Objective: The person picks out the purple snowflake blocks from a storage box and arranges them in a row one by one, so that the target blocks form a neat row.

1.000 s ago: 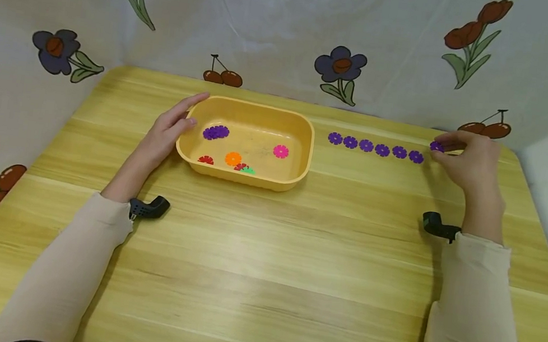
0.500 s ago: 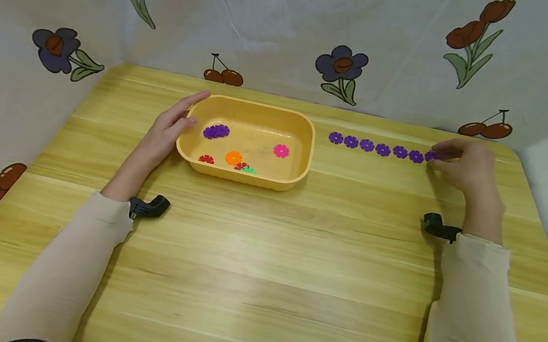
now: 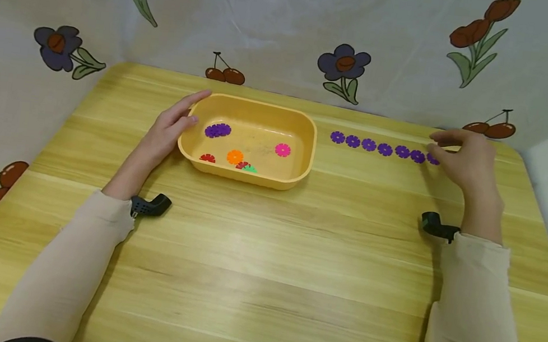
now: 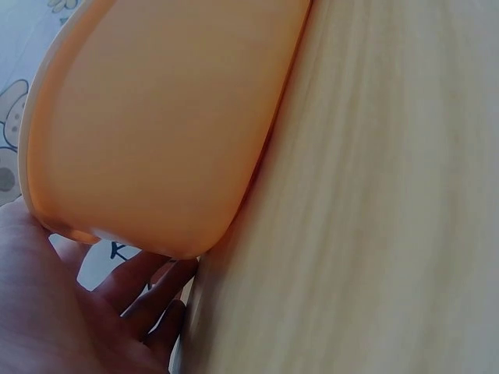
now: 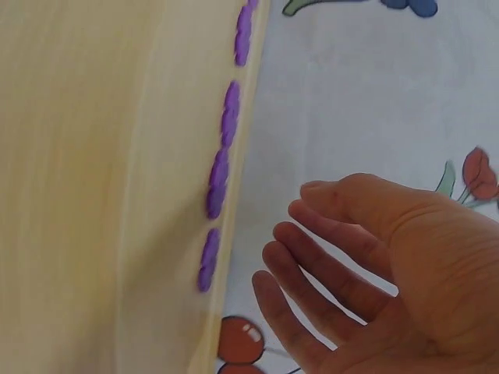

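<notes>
Left hand (image 3: 164, 129) grips tray (image 3: 253, 177); right hand (image 3: 469, 162) hovers empty, half spread, near the far table edge (image 3: 391, 125).

On the table (image 3: 262, 271), a row of discs (image 3: 385, 149) right of the tray (image 3: 260, 114), other discs (image 3: 283, 150) inside it.

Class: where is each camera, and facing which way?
Head: on the head, forward and down over table, tray, purple discs, left hand, right hand, sleeves.
Left wrist: worn there, facing the tray; left hand shows.
Right wrist: worn there, facing the purple discs; right hand shows.
Shared by head and right wrist: purple discs.
</notes>
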`<act>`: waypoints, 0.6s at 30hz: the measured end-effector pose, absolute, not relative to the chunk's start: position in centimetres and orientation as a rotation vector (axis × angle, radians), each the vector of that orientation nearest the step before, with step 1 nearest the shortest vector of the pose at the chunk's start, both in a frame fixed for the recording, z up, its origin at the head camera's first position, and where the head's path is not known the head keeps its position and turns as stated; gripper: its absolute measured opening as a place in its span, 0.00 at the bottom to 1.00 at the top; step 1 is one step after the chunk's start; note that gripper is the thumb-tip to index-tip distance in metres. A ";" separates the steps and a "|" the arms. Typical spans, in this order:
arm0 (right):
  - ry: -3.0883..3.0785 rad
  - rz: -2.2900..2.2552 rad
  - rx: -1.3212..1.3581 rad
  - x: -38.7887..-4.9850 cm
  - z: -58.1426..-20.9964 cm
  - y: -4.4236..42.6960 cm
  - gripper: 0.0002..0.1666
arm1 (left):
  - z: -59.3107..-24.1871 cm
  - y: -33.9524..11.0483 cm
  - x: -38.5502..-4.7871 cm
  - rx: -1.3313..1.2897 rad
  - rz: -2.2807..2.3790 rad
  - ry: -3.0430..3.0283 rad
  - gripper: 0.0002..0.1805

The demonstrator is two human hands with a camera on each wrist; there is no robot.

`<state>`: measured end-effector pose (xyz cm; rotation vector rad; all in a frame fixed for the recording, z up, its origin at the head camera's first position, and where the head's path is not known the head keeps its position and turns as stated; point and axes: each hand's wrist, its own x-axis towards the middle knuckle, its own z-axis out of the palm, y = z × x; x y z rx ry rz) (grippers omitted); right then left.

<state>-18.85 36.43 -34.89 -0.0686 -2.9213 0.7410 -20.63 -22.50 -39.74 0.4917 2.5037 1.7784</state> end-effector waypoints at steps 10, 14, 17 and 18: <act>-2.917 0.845 0.019 -19.0 -33.3 31.9 0.23 | -39.7 -22.3 -20.7 0.500 1.772 2.513 0.30; -2.902 0.867 0.055 -19.1 -32.6 30.0 0.22 | -39.6 -22.3 -20.8 0.515 1.780 2.513 0.30; -2.896 0.907 0.077 -19.3 -32.2 28.7 0.22 | -39.6 -22.3 -20.7 0.522 1.786 2.513 0.30; -2.895 0.923 0.089 -19.4 -32.0 28.2 0.22 | -39.7 -22.4 -20.7 0.517 1.785 2.514 0.30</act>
